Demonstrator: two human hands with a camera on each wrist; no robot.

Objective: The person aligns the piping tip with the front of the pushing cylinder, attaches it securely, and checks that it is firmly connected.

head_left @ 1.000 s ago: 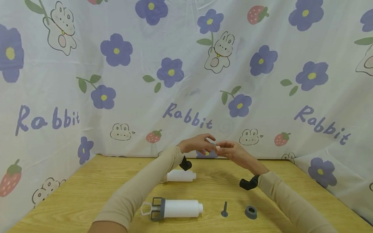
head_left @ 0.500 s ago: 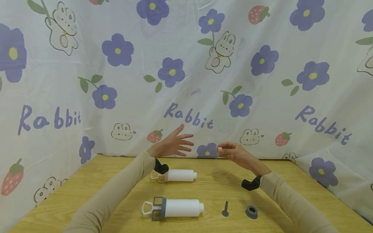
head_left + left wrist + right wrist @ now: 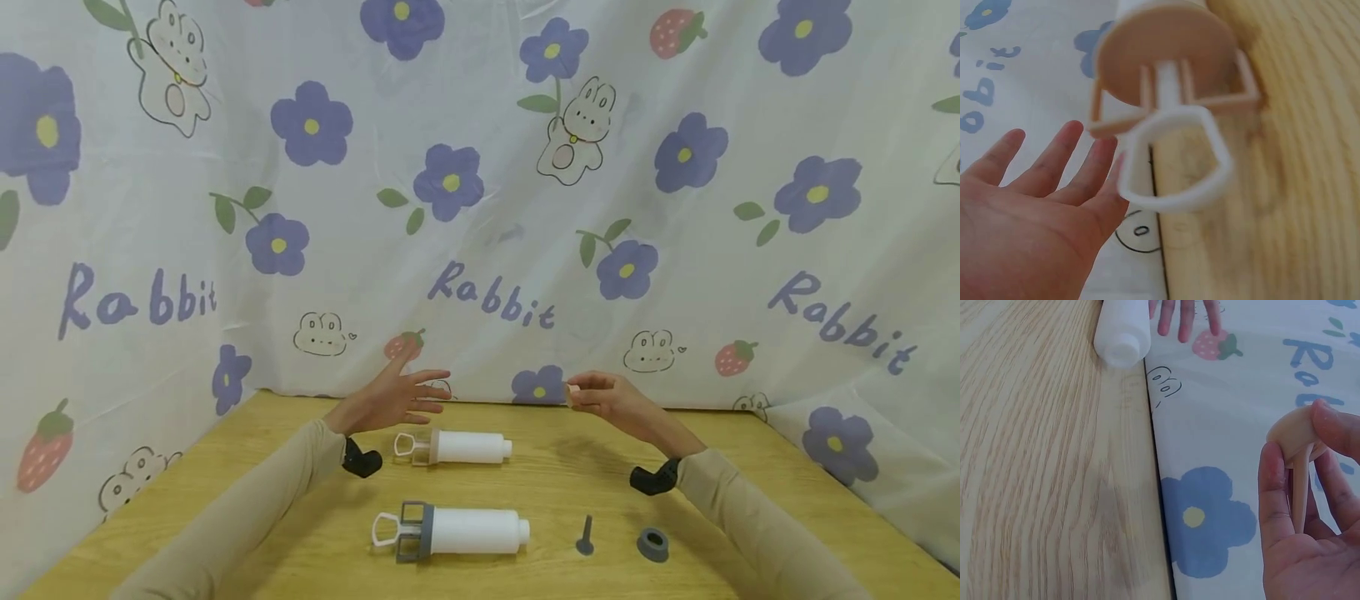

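My left hand point(image 3: 393, 396) is spread open and holds nothing, behind the far white tube point(image 3: 472, 447). That tube lies on its side with a beige end frame point(image 3: 1119, 53) and a white loop handle point(image 3: 1175, 203). In the left wrist view, my fingers overlap the handle's edge. My right hand point(image 3: 618, 404), raised above the table's back edge, pinches a beige round cap point(image 3: 1294, 434) between thumb and fingers. A thin beige stem point(image 3: 1300, 487) runs down from the cap toward the palm.
A second white tube point(image 3: 476, 531) with a dark grey frame lies nearer on the wooden table point(image 3: 300, 517). To its right are an upright grey stem on a round base point(image 3: 585, 546) and a grey ring point(image 3: 652, 556). A patterned cloth point(image 3: 495, 242) hangs behind.
My left hand has left the right hand, where their fingers met, and moved left and slightly down, opening out. The right hand stays nearly in place with the beige cap.
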